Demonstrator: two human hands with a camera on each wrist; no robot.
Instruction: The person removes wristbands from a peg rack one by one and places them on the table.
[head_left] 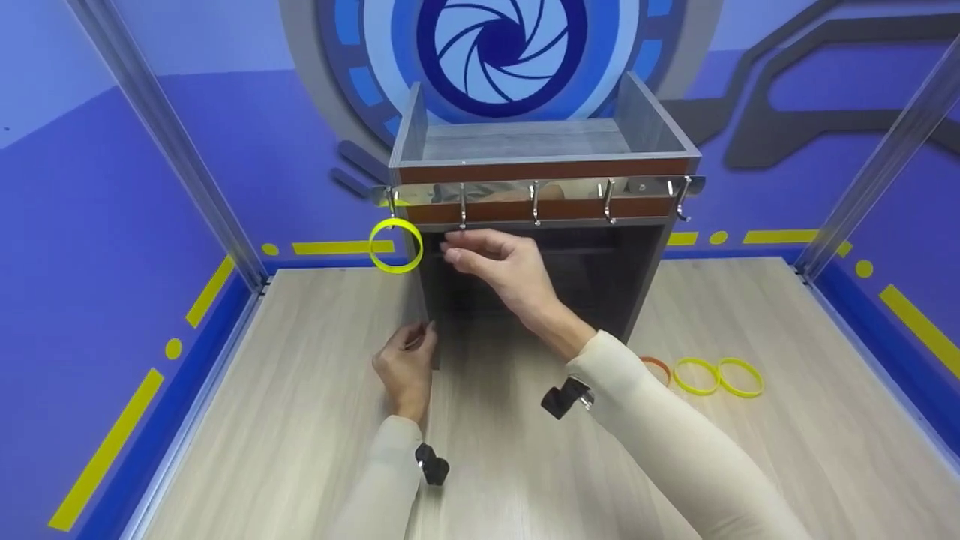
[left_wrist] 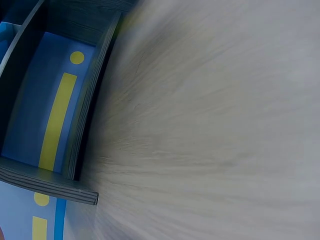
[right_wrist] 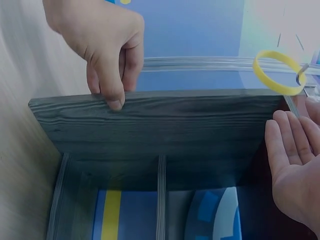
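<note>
A yellow ring [head_left: 396,246] hangs from the leftmost hook [head_left: 391,199] on the metal hook rail of a grey wooden shelf unit [head_left: 517,139]. My right hand [head_left: 510,274] is raised just below the second hook [head_left: 463,206], to the right of the ring and apart from it. Its fingers look nearly straight and hold nothing in the right wrist view. Lower down, my left hand [head_left: 407,364] pinches the front edge of the shelf's left side panel [right_wrist: 200,107], thumb on the inner face. The left wrist view shows the shelf's compartments and tabletop.
Two yellow rings [head_left: 696,376] and an orange ring [head_left: 657,370] lie on the wooden table [head_left: 315,435] at the right; my right sleeve partly covers the orange one. Three more hooks [head_left: 535,204] continue along the rail. Blue printed walls [head_left: 217,187] enclose the table.
</note>
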